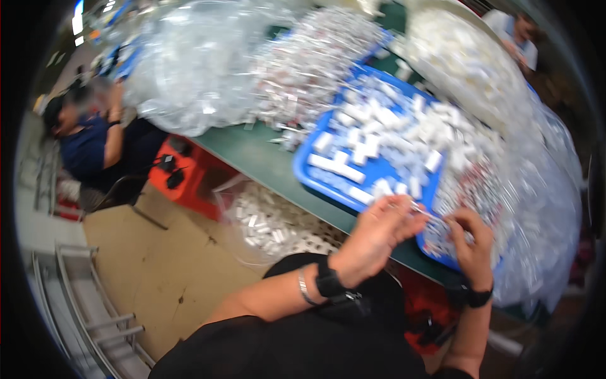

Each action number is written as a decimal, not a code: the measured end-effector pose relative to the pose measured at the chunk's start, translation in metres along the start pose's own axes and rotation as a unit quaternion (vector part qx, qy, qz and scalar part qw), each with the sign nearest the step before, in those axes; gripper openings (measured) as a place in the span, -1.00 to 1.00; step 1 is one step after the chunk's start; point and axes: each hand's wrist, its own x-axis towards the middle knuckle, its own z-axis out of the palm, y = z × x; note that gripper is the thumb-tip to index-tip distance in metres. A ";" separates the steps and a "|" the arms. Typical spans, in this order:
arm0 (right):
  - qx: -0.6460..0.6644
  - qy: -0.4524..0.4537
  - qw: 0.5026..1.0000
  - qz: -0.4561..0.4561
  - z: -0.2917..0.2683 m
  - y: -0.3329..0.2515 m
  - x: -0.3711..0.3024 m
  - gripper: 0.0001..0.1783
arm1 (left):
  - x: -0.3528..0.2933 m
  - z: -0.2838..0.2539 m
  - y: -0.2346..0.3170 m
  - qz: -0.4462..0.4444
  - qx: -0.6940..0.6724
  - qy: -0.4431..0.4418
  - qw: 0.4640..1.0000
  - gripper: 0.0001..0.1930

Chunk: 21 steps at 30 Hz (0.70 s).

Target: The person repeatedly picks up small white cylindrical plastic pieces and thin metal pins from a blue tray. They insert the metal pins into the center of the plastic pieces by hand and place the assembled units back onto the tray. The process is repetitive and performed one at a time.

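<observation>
My left hand (379, 235), palm turned up, has its fingertips closed on a small thin pale piece (432, 216). Across from it, my right hand (470, 243) pinches the other end of that piece; blur hides its exact kind. Both hands are over the near edge of a blue tray (302, 172). White blocks and short white tubes (338, 168) lie loose in the tray, among small pale bits. Close beyond my right hand is a heap of small clear, white and red parts (476, 180).
A green table (252, 155) holds a heap of thin clear-and-red parts (315, 60) and large clear plastic bags (189, 69). Below stands an open bag of white pieces (262, 224). A person in dark blue (91, 145) sits at left; another person (514, 38) is far right.
</observation>
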 end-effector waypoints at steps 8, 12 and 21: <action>-0.015 -0.022 1.000 -0.013 -0.001 -0.014 -0.002 -0.86 | -0.002 0.010 0.007 -0.005 0.043 0.019 0.999 -0.78; -0.032 -0.004 0.998 -0.047 0.001 -0.012 -0.005 -0.85 | -0.002 0.012 0.005 -0.009 0.050 0.025 0.998 -0.77; -0.042 -0.007 0.998 -0.055 0.001 -0.017 -0.001 -0.86 | -0.003 0.010 0.004 -0.005 0.055 0.030 0.998 -0.77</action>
